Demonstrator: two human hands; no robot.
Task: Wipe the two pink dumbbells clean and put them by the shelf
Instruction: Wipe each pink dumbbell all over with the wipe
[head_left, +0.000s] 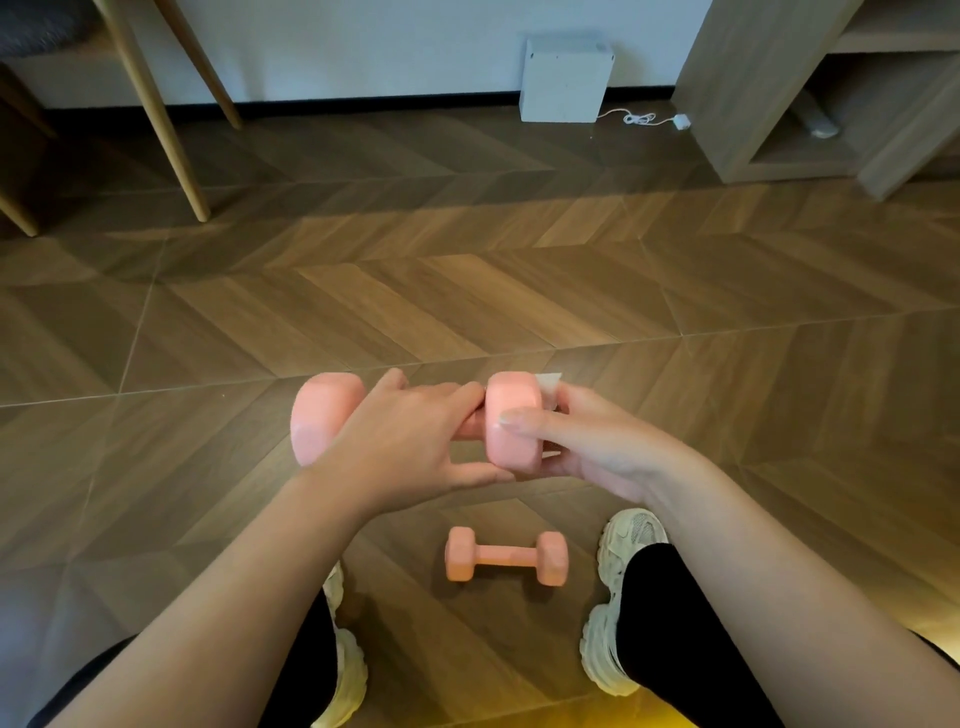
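Up off the floor was the first pink dumbbell, well apart from the shelf and held level in front of the person. The left hand was wrapped round its handle, fingers over the top and thumb beneath. The right hand cupped the end nearer the shelf, pressing a white wipe against that end's outer face, one finger laid across the pink rim. The second dumbbell lay on the floor, farther from the shelf than the first, flat between the two pale shoes.

Risks, as I read it: only one hand really carried the weight, so a hard rub from the wipe side could have twisted the handle loose in that grip. A drop would have come down near the second dumbbell and the shoes. The wipe showed only as a small corner past the fingers, so it could have bunched and missed part of the end face. How clean either dumbbell was, I could not tell.

Room to move looked generous. A broad stretch of bare floor ran from the person up to the shelf's foot. Just beside the shelf, against the wall, stood a white box, with a white cable trailing between box and shelf, a snag to avoid when setting the weights down there. Wooden chair legs stood well away from the shelf, on the far side of the box.
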